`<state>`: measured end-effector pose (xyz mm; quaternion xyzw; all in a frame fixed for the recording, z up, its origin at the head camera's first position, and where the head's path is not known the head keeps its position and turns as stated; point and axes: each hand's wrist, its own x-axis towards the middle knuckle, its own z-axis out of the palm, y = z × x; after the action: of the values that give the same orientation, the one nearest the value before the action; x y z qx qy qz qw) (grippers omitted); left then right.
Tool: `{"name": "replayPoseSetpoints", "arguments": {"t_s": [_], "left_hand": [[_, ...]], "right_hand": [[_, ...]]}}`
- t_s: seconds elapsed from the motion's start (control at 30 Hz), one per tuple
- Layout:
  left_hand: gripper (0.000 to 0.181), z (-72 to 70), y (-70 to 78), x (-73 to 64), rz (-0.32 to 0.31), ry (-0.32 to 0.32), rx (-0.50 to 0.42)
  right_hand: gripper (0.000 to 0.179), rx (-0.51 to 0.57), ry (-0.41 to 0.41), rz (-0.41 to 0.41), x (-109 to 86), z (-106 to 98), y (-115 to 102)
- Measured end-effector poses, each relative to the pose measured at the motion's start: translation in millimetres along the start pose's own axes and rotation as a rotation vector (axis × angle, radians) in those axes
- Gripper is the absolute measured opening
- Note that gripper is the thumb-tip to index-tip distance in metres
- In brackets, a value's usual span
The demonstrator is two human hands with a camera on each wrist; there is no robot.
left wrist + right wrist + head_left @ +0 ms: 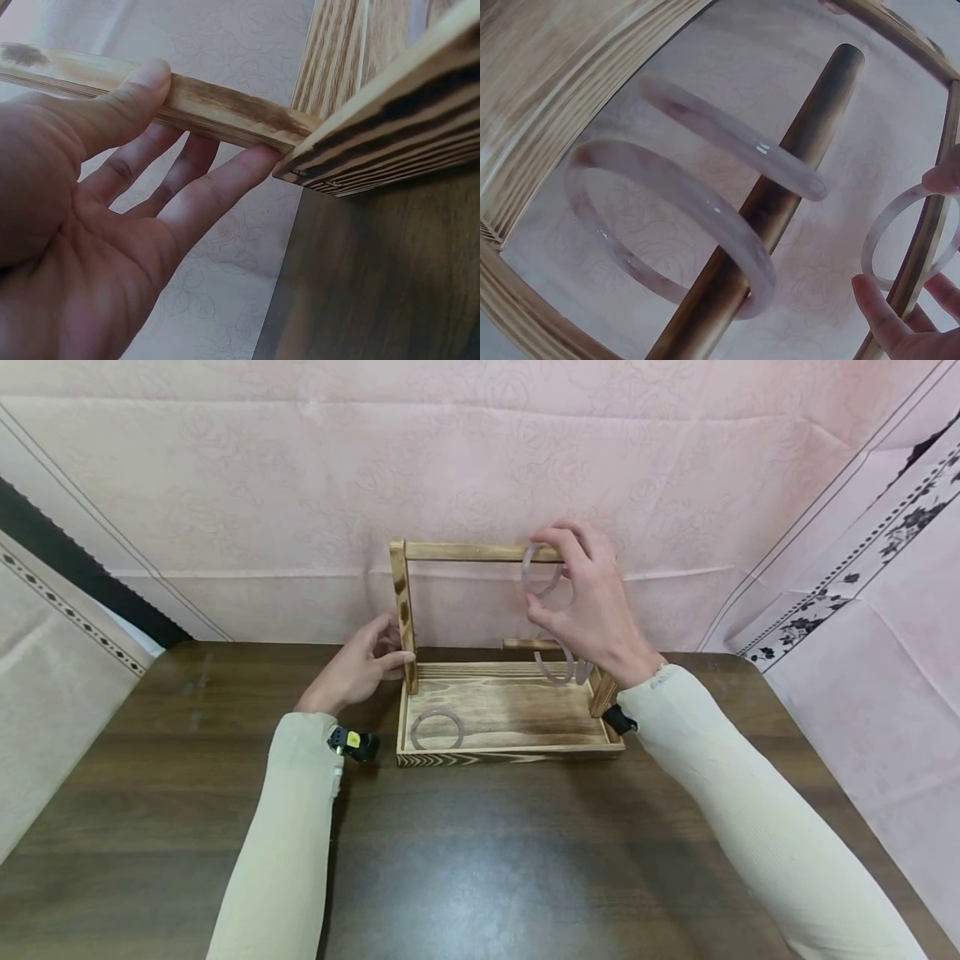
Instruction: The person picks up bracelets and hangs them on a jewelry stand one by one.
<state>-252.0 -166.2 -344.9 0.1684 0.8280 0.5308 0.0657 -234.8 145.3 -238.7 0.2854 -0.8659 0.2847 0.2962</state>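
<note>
My right hand (592,602) pinches a pale translucent bangle (526,574) between thumb and fingers at the top bar (465,552) of a wooden stand. In the right wrist view the bar crosses this bangle (868,247); whether it passes through the ring I cannot tell. My left hand (352,668) grips the stand's left post (403,602), thumb on one side and fingers on the other. Below the right hand, two similar bangles hang on a short dowel (817,112), the nearer bangle (675,184) and the farther bangle (731,139) set apart.
Another bangle (438,712) lies in the left of the stand's tray base (510,752). The stand is on a dark wooden table (465,860), close to its far edge. Behind it hangs a pale pink patterned cloth (450,460).
</note>
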Motion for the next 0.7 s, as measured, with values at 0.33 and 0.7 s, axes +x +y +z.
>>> {"name": "replayPoseSetpoints", "arguments": {"t_s": [0.33,0.7], "left_hand": [[0.026,-0.3,0.1,0.9,-0.007,0.0,0.008],[0.029,0.1,2.4,-0.7,-0.008,0.004,0.005]], "right_hand": [[0.057,0.004,0.001,-0.015,0.2,2.6,-0.9],[0.057,0.001,-0.01,-0.027,1.7,4.6,-3.8]]}}
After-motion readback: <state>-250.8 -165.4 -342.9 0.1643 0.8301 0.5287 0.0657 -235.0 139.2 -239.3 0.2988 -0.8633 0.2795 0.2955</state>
